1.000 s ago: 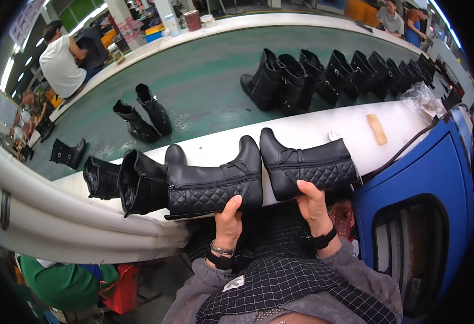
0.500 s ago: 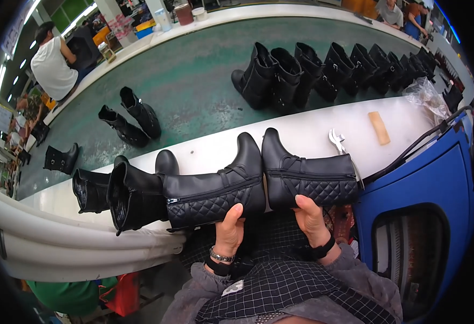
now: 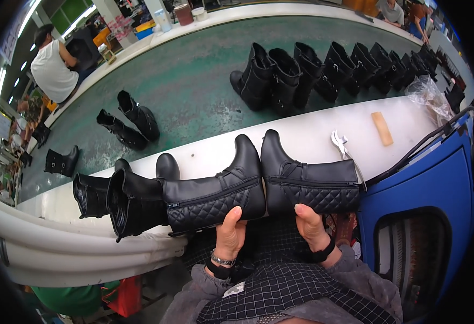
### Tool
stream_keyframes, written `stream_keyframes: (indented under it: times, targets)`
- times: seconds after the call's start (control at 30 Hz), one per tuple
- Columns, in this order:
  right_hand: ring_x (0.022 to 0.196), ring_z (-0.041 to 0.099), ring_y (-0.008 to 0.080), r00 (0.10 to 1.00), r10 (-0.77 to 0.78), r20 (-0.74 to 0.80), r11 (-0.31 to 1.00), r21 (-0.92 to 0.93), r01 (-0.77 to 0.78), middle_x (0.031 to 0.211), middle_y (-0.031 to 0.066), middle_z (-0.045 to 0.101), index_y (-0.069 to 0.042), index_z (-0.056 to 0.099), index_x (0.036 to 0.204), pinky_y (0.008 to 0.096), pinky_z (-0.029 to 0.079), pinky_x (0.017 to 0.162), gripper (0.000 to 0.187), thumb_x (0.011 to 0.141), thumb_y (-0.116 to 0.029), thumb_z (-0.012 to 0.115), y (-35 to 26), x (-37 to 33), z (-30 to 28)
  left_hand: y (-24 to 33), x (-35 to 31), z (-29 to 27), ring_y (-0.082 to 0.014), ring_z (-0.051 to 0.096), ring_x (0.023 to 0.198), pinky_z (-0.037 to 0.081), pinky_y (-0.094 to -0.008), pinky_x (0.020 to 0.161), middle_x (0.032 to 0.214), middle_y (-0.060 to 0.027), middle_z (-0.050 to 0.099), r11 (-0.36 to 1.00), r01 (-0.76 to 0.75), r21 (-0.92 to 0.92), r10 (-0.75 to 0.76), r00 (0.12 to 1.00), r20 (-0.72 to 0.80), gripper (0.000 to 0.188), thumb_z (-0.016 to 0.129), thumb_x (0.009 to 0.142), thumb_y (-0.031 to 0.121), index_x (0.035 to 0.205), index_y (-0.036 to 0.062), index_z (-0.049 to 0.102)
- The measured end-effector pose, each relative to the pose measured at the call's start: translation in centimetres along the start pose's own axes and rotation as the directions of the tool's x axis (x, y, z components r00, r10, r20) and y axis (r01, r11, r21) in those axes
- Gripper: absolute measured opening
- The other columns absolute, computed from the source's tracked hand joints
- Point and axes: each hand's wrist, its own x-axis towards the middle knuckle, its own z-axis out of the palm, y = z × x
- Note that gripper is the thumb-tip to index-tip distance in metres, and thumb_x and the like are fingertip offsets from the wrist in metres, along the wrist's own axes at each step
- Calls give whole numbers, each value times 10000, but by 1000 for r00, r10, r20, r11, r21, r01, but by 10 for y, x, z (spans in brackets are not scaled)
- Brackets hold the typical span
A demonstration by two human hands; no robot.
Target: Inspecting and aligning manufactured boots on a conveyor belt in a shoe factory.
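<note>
1. The left boot (image 3: 215, 194) could tip off the near edge of the white worktop (image 3: 312, 135); the left hand (image 3: 230, 233) only props it from below, with its grip around the quilted shaft.
2. The right boot (image 3: 307, 183), held the same way by the right hand (image 3: 309, 227), could slide right towards the pliers (image 3: 340, 144).
3. Both boots are black, lying sole to sole, with quilted shafts and side zips.
</note>
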Motion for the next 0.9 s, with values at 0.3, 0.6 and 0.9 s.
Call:
stream_keyframes:
  times: [0.3, 0.6, 0.9]
  targets:
    - [1297, 436, 251, 1000, -11, 0, 1000, -2, 11, 1376, 101, 474, -43, 417, 1386, 410, 310, 1131, 666, 745, 11, 591, 1, 1, -9, -4, 1, 1, -266, 586, 1152, 447, -442, 1034, 1243, -99, 606, 1000, 5, -11, -5, 1000, -4, 482, 648, 819, 159, 1276, 50, 538]
    - [1242, 510, 253, 991, 10, -134, 1000, 13, -8, 1328, 88, 545, -53, 449, 1374, 418, 366, 1098, 678, 745, -147, 684, 5, -3, -11, -15, 5, 3, -283, 550, 1195, 450, -482, 1035, 1273, -97, 567, 988, 30, -150, -27, 999, 17, 543, 638, 810, 94, 1330, 88, 482]
    - [1227, 522, 259, 987, 29, -158, 999, 34, -24, 1316, 91, 554, -57, 457, 1365, 431, 380, 1089, 661, 746, -133, 676, 2, -3, -10, -21, 5, -4, -275, 545, 1202, 424, -467, 1062, 1285, -90, 563, 985, 44, -164, -42, 999, 16, 583, 638, 780, 79, 1341, 91, 481]
